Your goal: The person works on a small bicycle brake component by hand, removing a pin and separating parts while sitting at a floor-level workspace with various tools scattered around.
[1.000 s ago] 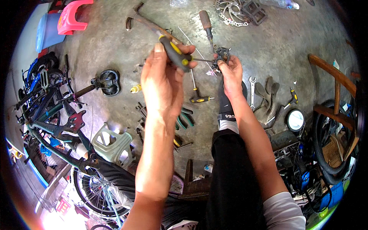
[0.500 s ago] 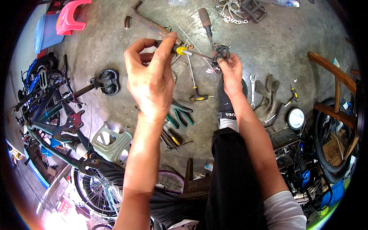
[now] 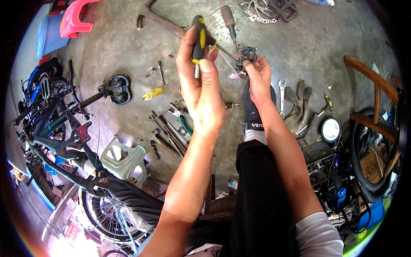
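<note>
My left hand is closed round the black-and-yellow handle of a T-handle hex key. The handle stands lengthwise, its short metal tip pointing down toward my wrist. Its long thin shaft runs right to a small black metal bicycle part. The shaft's end meets this part, but the exact contact is too small to see. My right hand pinches the part between thumb and fingers, above my dark shoe. Just beyond, a screwdriver with a worn brown handle lies on the floor.
A hammer lies beyond my left hand, a yellow bottle left of it. Right of my shoe are a wrench and grey gloves. A bicycle frame and pale stool stand left, a wooden chair right.
My left hand has shifted right and turned the hex key's handle from crosswise to lengthwise. The yellow bottle and several tools have come into sight. My right hand stays nearly still with the bicycle part.
</note>
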